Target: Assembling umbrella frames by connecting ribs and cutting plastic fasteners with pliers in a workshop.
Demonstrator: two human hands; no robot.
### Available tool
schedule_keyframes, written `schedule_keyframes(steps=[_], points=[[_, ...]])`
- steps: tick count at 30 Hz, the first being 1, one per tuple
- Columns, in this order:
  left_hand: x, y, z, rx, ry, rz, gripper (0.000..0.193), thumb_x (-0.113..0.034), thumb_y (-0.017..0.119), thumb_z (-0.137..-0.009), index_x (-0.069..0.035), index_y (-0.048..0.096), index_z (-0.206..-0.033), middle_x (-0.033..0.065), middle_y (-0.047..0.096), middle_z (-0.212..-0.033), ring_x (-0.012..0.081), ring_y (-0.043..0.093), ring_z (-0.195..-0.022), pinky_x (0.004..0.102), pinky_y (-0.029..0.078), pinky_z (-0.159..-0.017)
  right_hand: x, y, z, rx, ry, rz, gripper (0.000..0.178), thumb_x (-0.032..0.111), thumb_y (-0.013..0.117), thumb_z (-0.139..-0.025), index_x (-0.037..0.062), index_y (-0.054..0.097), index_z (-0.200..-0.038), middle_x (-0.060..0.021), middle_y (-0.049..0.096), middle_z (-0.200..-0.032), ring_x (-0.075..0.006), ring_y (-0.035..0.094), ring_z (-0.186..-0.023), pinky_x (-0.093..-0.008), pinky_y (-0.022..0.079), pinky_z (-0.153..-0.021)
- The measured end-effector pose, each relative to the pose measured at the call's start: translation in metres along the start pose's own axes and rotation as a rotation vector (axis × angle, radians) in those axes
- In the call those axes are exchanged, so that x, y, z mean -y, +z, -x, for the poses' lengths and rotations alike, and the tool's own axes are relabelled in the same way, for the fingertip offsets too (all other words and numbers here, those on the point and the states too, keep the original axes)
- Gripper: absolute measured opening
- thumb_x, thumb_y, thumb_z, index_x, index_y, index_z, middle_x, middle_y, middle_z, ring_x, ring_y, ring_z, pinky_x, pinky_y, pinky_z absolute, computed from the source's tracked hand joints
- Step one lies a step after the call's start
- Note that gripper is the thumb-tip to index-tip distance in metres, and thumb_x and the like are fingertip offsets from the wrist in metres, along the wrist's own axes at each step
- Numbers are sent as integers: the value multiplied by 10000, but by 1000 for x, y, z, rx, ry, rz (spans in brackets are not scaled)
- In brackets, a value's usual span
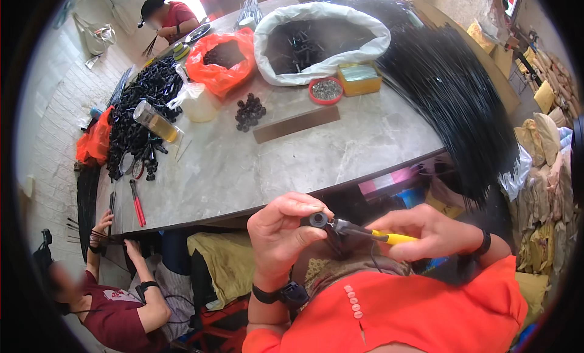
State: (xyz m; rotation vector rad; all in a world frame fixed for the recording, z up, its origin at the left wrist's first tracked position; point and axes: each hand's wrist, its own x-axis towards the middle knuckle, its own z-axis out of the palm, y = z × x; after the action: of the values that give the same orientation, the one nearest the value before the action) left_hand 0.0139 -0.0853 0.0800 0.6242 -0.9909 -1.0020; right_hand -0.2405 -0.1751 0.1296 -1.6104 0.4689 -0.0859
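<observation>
Pliers with red handles [137, 202] lie loose on the table [365, 134] at roughly nine o'clock, just below a heap of black parts [149, 82] sitting around ten. Over at eleven we've got a small cluster of dark knobbly pieces [250, 111]. Down near six, our left hand [283, 231] is pinched up snug, thumb and forefinger either side of a black part [317, 219] with a round ring end, held just off the table's near edge. That's our weak spot tbh: it looks like only fingertips have it, so a hard twist from the tool could spin it loose and drop it. A bit past twelve there's a red dish [326, 102] of metal bits [326, 89], which a bump could spill. Yellow-handled pliers [360, 231] poke in from four, our right hand [429, 231] curled firmly round the grips; we can't tell if the jaws have bitten on anything. If they slip, our left thumb's in the way, and oversqueezing might crack the part. Out at two, a fan of black rods [450, 91] overhangs the table, so a wide elbow could snag it.
</observation>
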Motion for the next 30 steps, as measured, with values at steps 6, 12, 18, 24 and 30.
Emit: schedule_keyframes(steps=[6,12,18,24,30], points=[[1,0,-2,1,-37,49,288,105,764,-760,46,650,-1019,178,655,-1011,273,673,-950,358,563,-825,18,-6,-5,136,56,-3,422,236,609,-985,19,490,-1327,-33,657,-934,-95,600,-781,-275,494,-695],[0,-2,-1,3,-43,36,277,118,748,-771,43,647,-1018,176,653,-1007,272,678,-951,356,573,-821,47,-16,-10,263,119,94,395,298,530,-1027,12,485,-1296,-78,655,-1080,-145,626,-925,-296,498,-785],[0,-2,0,10,-39,46,264,119,741,-778,43,642,-1010,171,651,-996,272,678,-956,356,580,-808,36,-16,-10,350,170,-125,425,323,531,-1024,-24,481,-1264,-110,643,-1080,-157,645,-932,-279,517,-757],[2,-4,-3,6,-38,54,269,138,725,-777,47,638,-1015,174,648,-997,271,679,-955,350,583,-800,25,-2,-13,275,240,-234,340,304,506,-1037,0,482,-1189,-67,638,-924,-108,639,-734,-245,507,-565],[3,-2,-3,-93,-34,-3,279,58,753,-761,10,623,-1002,176,660,-957,263,671,-888,358,555,-794,10,11,-14,32,82,67,230,237,556,-1015,45,498,-1125,-58,616,-809,-153,623,-634,-303,476,-530]])
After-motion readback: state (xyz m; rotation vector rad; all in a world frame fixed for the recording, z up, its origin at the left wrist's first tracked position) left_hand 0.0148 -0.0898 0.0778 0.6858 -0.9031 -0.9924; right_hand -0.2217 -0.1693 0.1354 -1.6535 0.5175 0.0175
